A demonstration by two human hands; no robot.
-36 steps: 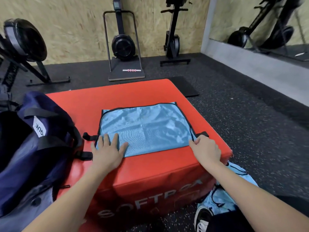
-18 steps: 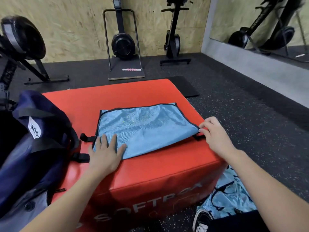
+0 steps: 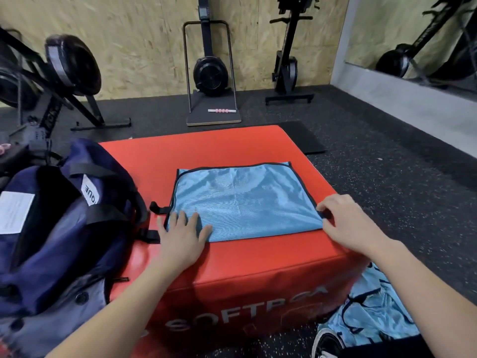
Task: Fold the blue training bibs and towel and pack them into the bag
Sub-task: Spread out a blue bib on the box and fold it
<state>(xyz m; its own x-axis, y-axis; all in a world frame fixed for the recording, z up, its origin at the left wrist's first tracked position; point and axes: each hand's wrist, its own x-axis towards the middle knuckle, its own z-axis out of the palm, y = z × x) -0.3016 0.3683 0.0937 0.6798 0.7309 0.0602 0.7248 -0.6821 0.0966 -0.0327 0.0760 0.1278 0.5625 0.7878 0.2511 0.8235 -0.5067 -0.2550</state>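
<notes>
left hand point(image 3: 180, 237) flat on bib point(image 3: 242, 202) | right hand point(image 3: 346, 223) grip pinching bib edge (black trim)

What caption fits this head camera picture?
Left hand flattens a blue training bib on a red soft box; right hand pinches its corner.

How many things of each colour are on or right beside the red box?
Light blue: 2, the bib flat on the box, pressed by the left hand, and the heap of bibs on the floor.
Navy: 1, the bag.
Red: 1, the box.
Total: 4
</notes>
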